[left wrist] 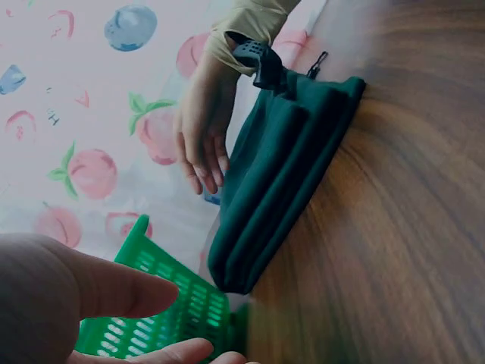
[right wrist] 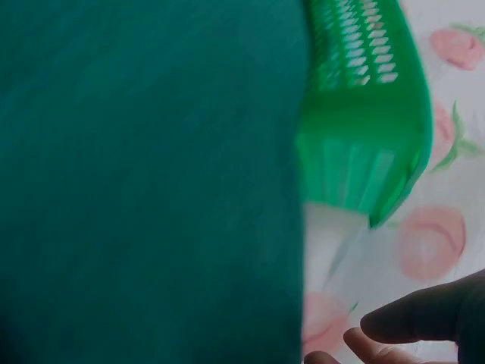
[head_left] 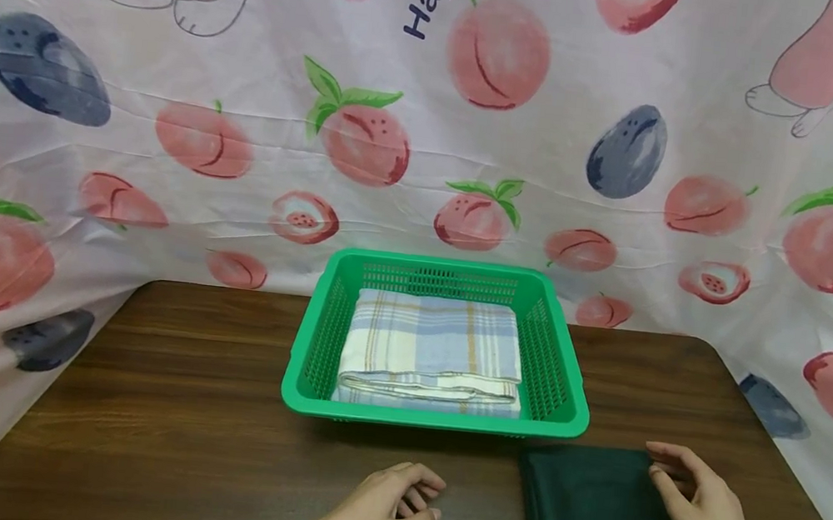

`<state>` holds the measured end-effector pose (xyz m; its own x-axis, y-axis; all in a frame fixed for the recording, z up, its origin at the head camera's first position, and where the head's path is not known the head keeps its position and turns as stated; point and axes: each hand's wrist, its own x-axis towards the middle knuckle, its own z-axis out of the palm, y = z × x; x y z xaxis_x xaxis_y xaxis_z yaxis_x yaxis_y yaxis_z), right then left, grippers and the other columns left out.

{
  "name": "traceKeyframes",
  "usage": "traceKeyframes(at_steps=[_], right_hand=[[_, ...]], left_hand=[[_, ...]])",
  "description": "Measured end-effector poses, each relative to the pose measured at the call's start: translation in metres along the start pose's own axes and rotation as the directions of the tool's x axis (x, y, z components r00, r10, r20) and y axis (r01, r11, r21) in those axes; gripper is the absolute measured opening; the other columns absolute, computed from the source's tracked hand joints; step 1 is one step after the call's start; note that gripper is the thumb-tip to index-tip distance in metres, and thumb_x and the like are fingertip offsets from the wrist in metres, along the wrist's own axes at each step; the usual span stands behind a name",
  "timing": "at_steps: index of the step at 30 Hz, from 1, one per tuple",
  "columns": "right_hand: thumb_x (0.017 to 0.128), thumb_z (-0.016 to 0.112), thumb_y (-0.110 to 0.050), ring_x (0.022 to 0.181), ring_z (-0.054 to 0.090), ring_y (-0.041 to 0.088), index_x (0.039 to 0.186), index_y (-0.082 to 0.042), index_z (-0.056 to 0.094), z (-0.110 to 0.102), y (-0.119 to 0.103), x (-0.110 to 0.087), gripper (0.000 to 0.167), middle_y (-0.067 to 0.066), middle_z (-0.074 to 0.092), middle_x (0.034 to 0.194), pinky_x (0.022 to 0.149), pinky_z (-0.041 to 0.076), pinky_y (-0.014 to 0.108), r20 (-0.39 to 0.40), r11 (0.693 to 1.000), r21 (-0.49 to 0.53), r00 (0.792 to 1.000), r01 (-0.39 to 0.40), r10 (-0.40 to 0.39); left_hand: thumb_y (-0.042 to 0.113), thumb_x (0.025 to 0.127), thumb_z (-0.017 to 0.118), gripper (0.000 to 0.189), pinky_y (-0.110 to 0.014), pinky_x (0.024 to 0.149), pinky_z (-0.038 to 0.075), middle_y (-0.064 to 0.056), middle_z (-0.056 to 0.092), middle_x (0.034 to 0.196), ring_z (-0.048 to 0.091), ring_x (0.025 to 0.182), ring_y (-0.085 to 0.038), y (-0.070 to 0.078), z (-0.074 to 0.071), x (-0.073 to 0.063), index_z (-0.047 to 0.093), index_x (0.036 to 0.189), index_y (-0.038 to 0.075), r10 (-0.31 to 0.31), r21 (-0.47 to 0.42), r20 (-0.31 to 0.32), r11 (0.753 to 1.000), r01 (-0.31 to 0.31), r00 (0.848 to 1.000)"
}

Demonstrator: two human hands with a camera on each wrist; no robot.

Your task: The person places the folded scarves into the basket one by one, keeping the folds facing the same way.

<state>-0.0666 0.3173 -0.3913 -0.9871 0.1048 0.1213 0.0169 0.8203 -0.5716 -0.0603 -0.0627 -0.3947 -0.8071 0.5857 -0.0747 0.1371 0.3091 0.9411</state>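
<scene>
A dark green folded cloth (head_left: 581,510) lies at the front right of the table, and its thick stacked folds show in the left wrist view. My right hand (head_left: 704,510) is at the cloth's far right part, fingers loosely bent and not closed round it. In the right wrist view the green cloth (right wrist: 151,182) fills the left side, with the thumb and fingertips low at the right. My left hand (head_left: 385,508) is over the table left of the cloth, relaxed and holding nothing. Beyond the hands, a blue and white plaid cloth (head_left: 431,345) lies folded inside a green basket (head_left: 431,419).
The brown wooden table (head_left: 168,412) extends to both sides of the basket. Behind it hangs a white curtain (head_left: 269,145) printed with peaches and other fruit, which also runs along both sides. A black strap (left wrist: 261,64) sits at the right wrist.
</scene>
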Motion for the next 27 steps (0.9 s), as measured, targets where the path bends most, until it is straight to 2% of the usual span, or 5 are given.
traceKeyframes(at_steps=[5, 8, 10, 19, 27], right_hand=[[0.092, 0.063, -0.017, 0.091, 0.064, 0.017, 0.124, 0.001, 0.058, -0.005, 0.024, -0.002, 0.037, 0.028, 0.06, 0.114, 0.07, 0.05, 0.031, 0.005, 0.993, -0.116, 1.0, -0.005, 0.006], [0.093, 0.06, -0.021, 0.102, 0.054, 0.048, 0.128, 0.008, 0.05, -0.01, 0.039, 0.0, 0.047, 0.038, 0.051, 0.118, 0.078, 0.048, 0.051, 0.087, 0.983, -0.181, 0.995, -0.033, 0.049], [0.094, 0.058, -0.026, 0.106, 0.049, 0.056, 0.132, 0.013, 0.042, -0.014, 0.046, 0.001, 0.056, 0.043, 0.045, 0.123, 0.079, 0.044, 0.061, 0.163, 0.975, -0.215, 0.982, -0.06, 0.097], [0.096, 0.045, -0.054, 0.113, 0.042, 0.061, 0.136, 0.022, 0.022, -0.023, 0.059, 0.004, 0.089, 0.047, 0.032, 0.133, 0.083, 0.044, 0.061, 0.362, 0.934, -0.279, 0.876, -0.223, 0.318], [0.096, 0.046, -0.054, 0.113, 0.045, 0.059, 0.134, 0.024, 0.023, -0.017, 0.048, 0.001, 0.09, 0.048, 0.036, 0.129, 0.083, 0.045, 0.059, 0.413, 0.951, -0.236, 0.866, -0.198, 0.282]], left_hand=[[0.013, 0.091, 0.063, 0.03, -0.019, 0.068, 0.05, -0.013, 0.062, 0.109, 0.058, 0.082, -0.003, -0.006, 0.004, 0.001, 0.06, 0.117, -0.002, -0.017, -0.01, 0.004, 1.0, 0.017, 1.0], [0.012, 0.09, 0.063, 0.031, -0.02, 0.066, 0.049, -0.012, 0.062, 0.107, 0.058, 0.08, -0.004, -0.01, 0.003, 0.0, 0.06, 0.116, -0.003, -0.03, -0.004, 0.001, 1.0, 0.03, 1.0], [0.012, 0.089, 0.063, 0.031, -0.02, 0.066, 0.049, -0.012, 0.062, 0.107, 0.058, 0.08, -0.005, -0.012, 0.002, -0.001, 0.06, 0.116, -0.004, -0.038, 0.001, 0.0, 0.999, 0.038, 0.999], [0.011, 0.089, 0.063, 0.032, -0.02, 0.065, 0.049, -0.012, 0.063, 0.106, 0.057, 0.08, -0.006, -0.016, 0.0, -0.005, 0.06, 0.117, -0.005, -0.049, 0.004, -0.022, 0.999, 0.05, 0.999], [0.013, 0.089, 0.064, 0.033, -0.02, 0.066, 0.049, -0.013, 0.063, 0.106, 0.057, 0.079, -0.005, -0.019, -0.001, -0.009, 0.06, 0.116, -0.005, -0.057, 0.026, -0.026, 0.998, 0.058, 0.998]])
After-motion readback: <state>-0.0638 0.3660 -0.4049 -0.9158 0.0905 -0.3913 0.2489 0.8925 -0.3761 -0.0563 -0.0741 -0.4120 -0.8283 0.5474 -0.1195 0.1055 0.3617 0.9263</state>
